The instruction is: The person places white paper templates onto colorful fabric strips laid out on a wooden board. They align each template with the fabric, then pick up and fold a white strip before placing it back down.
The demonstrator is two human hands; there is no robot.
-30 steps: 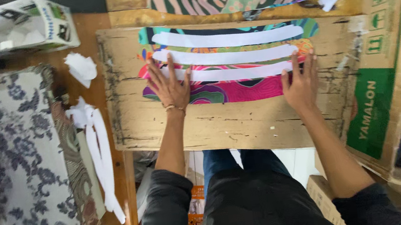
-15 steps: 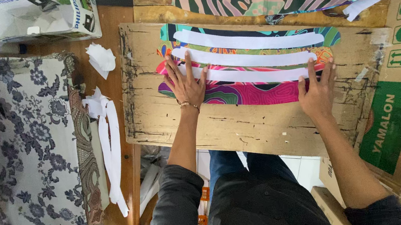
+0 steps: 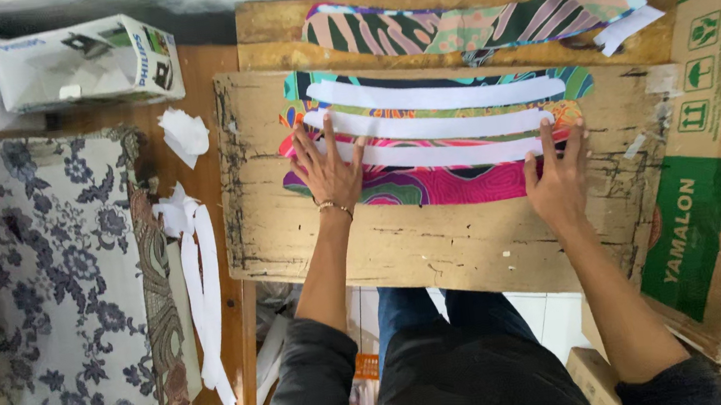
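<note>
Rough, scuffed matt wood board [image 3: 438, 248] w/ bright printed cloth pieces [image 3: 431, 184] and smooth white paper-like strips [image 3: 434, 96] on it, floral cloth [image 3: 45, 293] at left, matt cardboard box [image 3: 715, 135] at right.

One camera sits on my head, looking straight down at the wooden table [image 3: 438, 248]; close, within arm's reach; my lap fills the bottom edge.
</note>
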